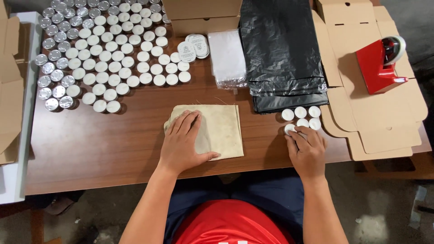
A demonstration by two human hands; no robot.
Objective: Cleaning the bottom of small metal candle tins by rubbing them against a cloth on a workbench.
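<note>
Tealight candles (pixel 301 118), small cluster at right table edge beside black bags (pixel 284 54); nearest one is pinched by right hand (pixel 307 151) fingertips, fingers curled. Beige cloth pouch (pixel 217 129) at table centre is pressed flat under left hand (pixel 183 142), fingers spread, nothing gripped. Large tealight batch (pixel 108 58) sits top left.
</note>
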